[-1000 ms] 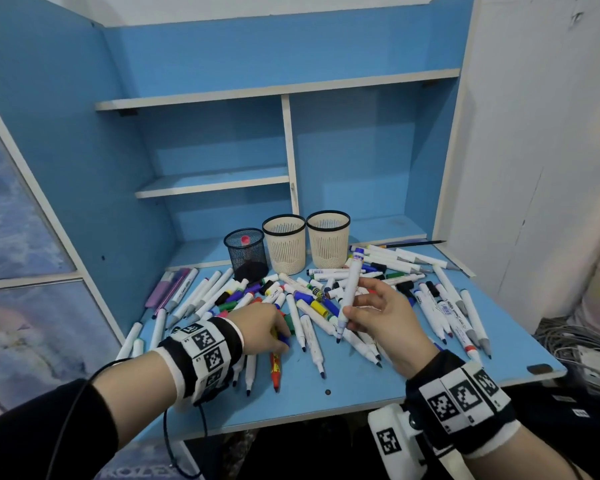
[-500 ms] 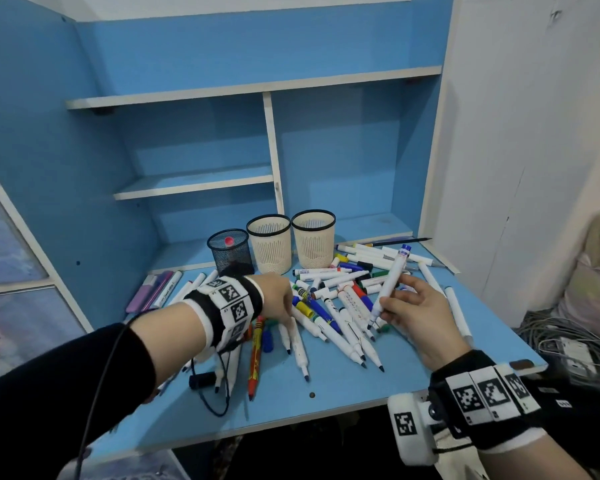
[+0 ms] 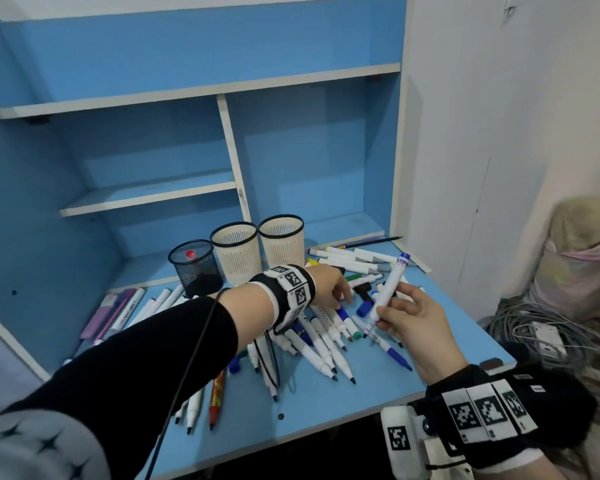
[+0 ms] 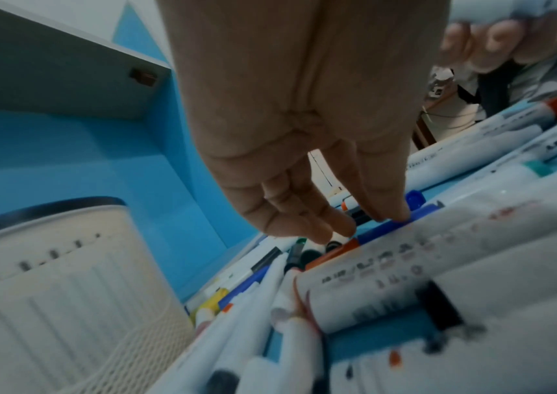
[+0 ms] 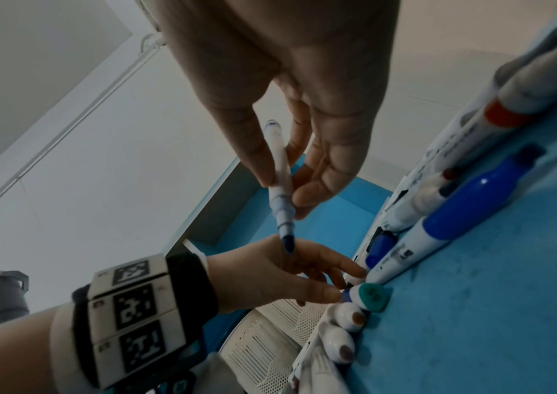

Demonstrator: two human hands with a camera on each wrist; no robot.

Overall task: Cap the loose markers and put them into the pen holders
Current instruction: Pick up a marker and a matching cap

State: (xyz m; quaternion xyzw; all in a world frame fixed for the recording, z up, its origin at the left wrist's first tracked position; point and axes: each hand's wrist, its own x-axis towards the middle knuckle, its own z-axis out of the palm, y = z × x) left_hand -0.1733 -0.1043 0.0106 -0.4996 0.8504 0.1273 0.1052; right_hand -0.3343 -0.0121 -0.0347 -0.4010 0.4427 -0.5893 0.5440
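Observation:
Many loose markers [image 3: 323, 337] lie in a pile on the blue desk [image 3: 326, 414]. Behind the pile stand a black mesh holder [image 3: 194, 268] and two cream holders [image 3: 236, 252] [image 3: 282, 244]. My right hand [image 3: 381, 317] [image 5: 280, 192] pinches an uncapped white marker [image 3: 388, 289] [image 5: 280, 165], its blue tip pointing down, above the pile's right side. My left hand [image 3: 340, 294] [image 4: 371, 226] [image 5: 344, 282] reaches across into the pile, where its thumb and fingertips pinch a blue cap [image 4: 422, 212] lying among the markers.
Purple and white markers [image 3: 115, 313] lie at the desk's left, and a black pencil [image 3: 371, 242] at the back right. Blue shelves [image 3: 146, 195] rise behind the holders. Past the desk's right edge, cables [image 3: 534, 334] and a covered heap [image 3: 582, 258] sit on the floor.
My left hand has swept from the pile's left side across to its right part. My right hand has carried the marker a little rightward and up.

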